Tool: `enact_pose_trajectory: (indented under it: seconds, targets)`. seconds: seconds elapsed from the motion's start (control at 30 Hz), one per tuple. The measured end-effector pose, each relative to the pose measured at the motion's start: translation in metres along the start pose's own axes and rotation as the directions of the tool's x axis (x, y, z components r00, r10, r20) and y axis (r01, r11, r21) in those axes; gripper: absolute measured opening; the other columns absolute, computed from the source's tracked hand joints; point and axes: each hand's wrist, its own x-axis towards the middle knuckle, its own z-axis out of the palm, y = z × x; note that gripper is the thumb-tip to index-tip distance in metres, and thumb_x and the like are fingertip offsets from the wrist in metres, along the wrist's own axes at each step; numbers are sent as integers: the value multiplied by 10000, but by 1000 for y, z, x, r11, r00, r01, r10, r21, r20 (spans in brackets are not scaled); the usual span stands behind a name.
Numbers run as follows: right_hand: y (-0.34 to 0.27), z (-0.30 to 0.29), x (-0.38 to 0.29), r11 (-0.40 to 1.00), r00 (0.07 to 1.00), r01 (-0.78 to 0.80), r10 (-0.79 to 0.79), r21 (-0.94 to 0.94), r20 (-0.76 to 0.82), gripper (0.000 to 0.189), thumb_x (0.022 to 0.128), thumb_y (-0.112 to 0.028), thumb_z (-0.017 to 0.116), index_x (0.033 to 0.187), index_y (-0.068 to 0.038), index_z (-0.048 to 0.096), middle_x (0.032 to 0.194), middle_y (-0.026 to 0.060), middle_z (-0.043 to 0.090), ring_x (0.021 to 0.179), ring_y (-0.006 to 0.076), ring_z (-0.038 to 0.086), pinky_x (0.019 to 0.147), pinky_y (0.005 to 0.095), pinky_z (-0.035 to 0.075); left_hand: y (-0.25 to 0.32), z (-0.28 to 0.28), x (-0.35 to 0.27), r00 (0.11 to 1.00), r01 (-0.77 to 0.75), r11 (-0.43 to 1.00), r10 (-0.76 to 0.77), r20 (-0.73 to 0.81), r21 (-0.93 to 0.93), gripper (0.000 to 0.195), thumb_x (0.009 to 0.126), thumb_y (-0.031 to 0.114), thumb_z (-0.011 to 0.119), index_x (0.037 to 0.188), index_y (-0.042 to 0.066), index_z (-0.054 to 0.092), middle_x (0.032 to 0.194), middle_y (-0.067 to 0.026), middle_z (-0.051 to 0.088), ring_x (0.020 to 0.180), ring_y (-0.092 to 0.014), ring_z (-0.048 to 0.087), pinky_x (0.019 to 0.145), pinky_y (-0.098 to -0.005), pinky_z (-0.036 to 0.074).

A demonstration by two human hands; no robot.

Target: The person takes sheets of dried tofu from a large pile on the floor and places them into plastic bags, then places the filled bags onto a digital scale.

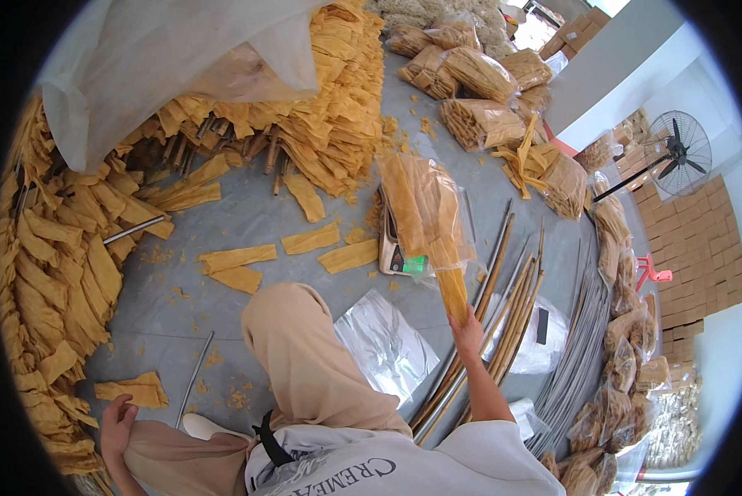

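My right hand (465, 328) grips the near end of a long yellow dried sheet (452, 291), which looks like tofu skin. Its far part reaches the mouth of a clear plastic bag (423, 198) filled with similar sheets; whether it is inside the bag or over it, I cannot tell. Under the bag is a digital scale (390, 257) with a lit green display. My left hand (118, 425) holds nothing, fingers slightly apart, beside my bent leg. Just beyond its fingertips lies a loose dried sheet (132, 390) on the floor.
Large heaps of dried sheets (340, 93) stand ahead and left, partly under a translucent plastic cover (160, 56). Loose sheets (240, 257) and crumbs dot the floor. Empty plastic bags (386, 344), poles (501, 316) and thin rods (572, 347) lie rightward, before filled bags (482, 74) and a fan (678, 152).
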Motion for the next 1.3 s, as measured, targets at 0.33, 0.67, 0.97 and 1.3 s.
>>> enact_pose_trajectory:
  seconds: [0.33,0.67,0.97,1.3]
  targets:
    - [-2,-5,-1,999,999,-32,32,-7,-9,568,751,-418,672,1186,-99,493,800,203,632,755,387,606,642,449,468,2,1,-2,1000,2,1000,-2,-7,-28,339,825,119,587,1118,-44,536,801,-72,593,707,-138,539,646,-267,434]
    - [-2,10,2,995,999,53,-53,90,-4,543,747,-420,670,1163,-112,506,746,221,619,723,393,603,620,470,460,-10,1,-3,999,-31,998,28,-42,-62,326,826,123,579,1108,-35,543,828,-89,599,745,-158,555,689,-292,446]
    - [-8,28,32,976,998,65,-64,208,-9,558,727,-413,682,1160,-98,521,861,221,634,823,380,610,692,428,485,19,0,-9,1000,16,999,-16,-2,-34,328,828,122,580,1110,-39,540,816,-62,583,750,-136,540,680,-273,440]
    - [-16,67,58,827,999,-34,32,562,14,541,741,-387,695,1105,-10,564,928,190,650,862,329,628,754,392,480,4,-1,-11,999,12,997,-15,-31,-82,338,820,116,586,1118,-36,539,864,-82,596,783,-153,554,712,-282,447]
